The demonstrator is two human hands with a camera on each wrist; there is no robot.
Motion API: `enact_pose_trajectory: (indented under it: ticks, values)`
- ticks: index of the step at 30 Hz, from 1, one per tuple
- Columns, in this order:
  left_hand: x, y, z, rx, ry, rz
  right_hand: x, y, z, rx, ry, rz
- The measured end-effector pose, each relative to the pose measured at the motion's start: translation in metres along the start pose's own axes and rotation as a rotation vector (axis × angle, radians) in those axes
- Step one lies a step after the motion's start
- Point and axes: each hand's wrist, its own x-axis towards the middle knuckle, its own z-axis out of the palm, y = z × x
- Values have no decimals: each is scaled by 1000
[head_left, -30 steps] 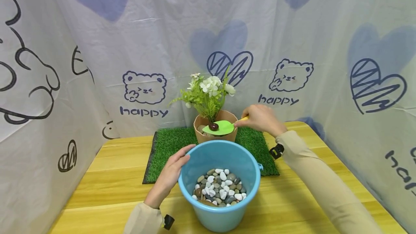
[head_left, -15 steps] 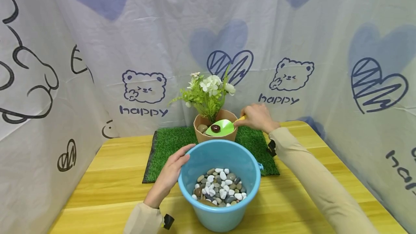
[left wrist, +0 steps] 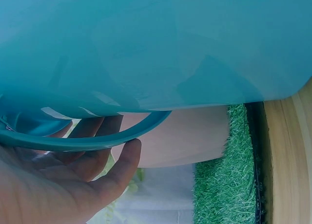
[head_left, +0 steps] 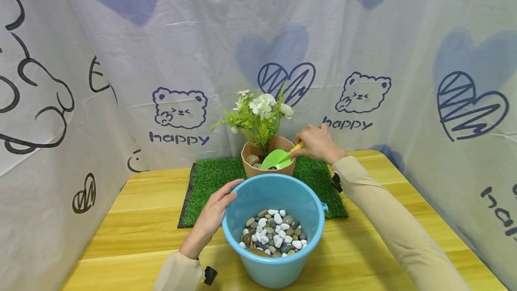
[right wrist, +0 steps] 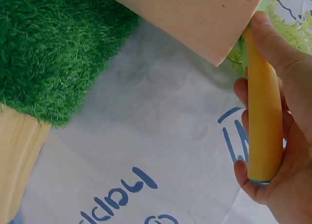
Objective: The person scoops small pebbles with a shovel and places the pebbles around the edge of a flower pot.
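My right hand (head_left: 317, 143) grips the yellow handle (right wrist: 264, 112) of a small shovel. Its green scoop (head_left: 278, 159) tilts down inside the peach flower pot (head_left: 266, 172). A dark stone (head_left: 272, 168) shows partly at the scoop's lower edge; a few pale stones (head_left: 252, 160) lie left of it. White flowers (head_left: 262, 106) with green leaves rise from the pot. My left hand (head_left: 213, 214) holds the blue bucket (head_left: 274, 264) at the left of its rim. In the left wrist view, fingers pass round the bucket's curved handle (left wrist: 97, 143). Mixed pebbles (head_left: 274, 232) cover the bucket's bottom.
The pot stands on a green artificial grass mat (head_left: 214, 174) at the back of the wooden table (head_left: 133, 219). The bucket is in front, overlapping the mat's near edge. A printed white curtain (head_left: 181, 48) encloses the back and sides.
The shovel has lowered into the pot and its scoop has tipped. The dark stone has slid from the scoop's face to its lower edge. My left hand and the bucket stay put.
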Motion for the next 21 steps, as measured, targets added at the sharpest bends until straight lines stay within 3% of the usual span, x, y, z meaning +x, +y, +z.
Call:
enact_pose_trajectory:
  ticks: [7,21]
  values:
    - [-1,1,1,-5,-4,0,-2,3,-4,-6,40,-26]
    - [-1,0,1,-6,-1,2,-8,6,-4,2,120,23]
